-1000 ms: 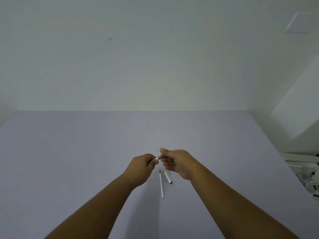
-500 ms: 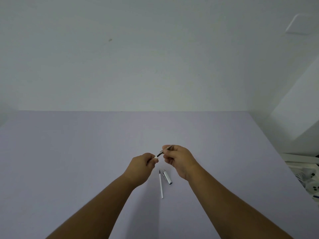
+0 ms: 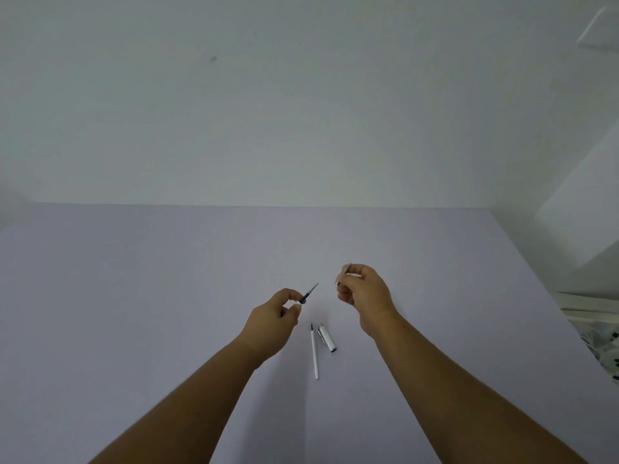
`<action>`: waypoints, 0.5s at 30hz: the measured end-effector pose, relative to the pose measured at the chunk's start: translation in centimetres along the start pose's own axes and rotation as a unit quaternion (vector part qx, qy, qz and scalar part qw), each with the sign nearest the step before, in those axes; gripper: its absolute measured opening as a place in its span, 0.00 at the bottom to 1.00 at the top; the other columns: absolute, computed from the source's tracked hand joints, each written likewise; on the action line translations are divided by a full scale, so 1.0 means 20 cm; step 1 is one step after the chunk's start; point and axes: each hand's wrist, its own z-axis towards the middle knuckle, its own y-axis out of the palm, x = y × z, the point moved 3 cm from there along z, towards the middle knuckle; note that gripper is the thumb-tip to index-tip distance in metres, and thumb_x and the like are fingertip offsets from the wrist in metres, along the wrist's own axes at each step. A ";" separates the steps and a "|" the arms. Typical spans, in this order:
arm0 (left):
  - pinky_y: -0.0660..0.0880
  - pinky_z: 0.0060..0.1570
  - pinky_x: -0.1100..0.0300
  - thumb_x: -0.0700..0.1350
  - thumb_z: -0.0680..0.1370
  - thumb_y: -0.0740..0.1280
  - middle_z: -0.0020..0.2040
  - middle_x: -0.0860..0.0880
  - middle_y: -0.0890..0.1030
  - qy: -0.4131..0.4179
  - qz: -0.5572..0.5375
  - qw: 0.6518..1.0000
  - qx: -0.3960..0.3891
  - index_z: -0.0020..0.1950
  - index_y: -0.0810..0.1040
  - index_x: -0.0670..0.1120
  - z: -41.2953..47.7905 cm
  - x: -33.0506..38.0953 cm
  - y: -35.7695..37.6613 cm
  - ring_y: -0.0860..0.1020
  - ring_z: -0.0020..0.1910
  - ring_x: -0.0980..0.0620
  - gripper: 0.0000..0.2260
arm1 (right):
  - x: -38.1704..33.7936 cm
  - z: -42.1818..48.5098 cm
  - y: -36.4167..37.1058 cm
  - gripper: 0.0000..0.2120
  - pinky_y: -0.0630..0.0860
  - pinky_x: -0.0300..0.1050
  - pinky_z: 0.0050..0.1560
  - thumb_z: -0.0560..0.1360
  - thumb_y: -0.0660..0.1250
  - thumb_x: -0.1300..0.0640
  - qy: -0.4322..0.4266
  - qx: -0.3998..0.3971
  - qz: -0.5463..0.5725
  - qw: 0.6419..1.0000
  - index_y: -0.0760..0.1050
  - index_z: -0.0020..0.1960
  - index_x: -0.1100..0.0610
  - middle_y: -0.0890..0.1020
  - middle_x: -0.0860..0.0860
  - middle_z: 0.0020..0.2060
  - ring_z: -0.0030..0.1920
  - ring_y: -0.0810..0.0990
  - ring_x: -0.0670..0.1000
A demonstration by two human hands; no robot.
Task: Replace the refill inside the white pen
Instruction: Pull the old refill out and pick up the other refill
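Item one: left hand (image 3: 273,321), raised above the lavender table (image 3: 134,296), fingers curled inward with thumb and forefinger pinched on the lower part of a dark refill (image 3: 308,293); the refill's fine tip projects up and to the right, clear of the fingertips, while whatever lies further down is hidden inside the curled hand. Item two: right hand (image 3: 363,291), also held above the table, well apart from the left, fingers (image 3: 345,294) closed round a small greyish metallic pen piece (image 3: 346,268), of which only the upper end shows above the forefinger; what piece it is cannot be told at this size. Item three: a slim white spare refill (image 3: 314,353) lying flat on the table between the two forearms, dark tip pointing away from the person, touched by neither hand. Item four: a short white pen cap (image 3: 326,337) with a silver clip, lying just beside the spare refill on its right, slanted, its far end close to the refill's tip, the two apparently not touching. Both table items lie nearer the person than the hands, below the gap between them. Background: plain pale wall (image 3: 301,112) beyond the table's far edge; at the right margin, some patterned white material (image 3: 603,343), partly cut off.
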 end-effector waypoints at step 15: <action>0.69 0.22 0.74 0.49 0.79 0.57 0.36 0.52 0.78 -0.042 0.011 0.999 -0.029 0.46 0.73 0.62 0.07 -0.19 0.12 0.71 0.30 0.56 0.09 | 0.46 0.09 -0.12 0.11 0.72 0.44 0.51 0.73 0.63 0.61 -0.077 -0.077 -0.540 0.835 0.79 0.53 0.59 0.80 0.58 0.52 0.53 0.78 0.56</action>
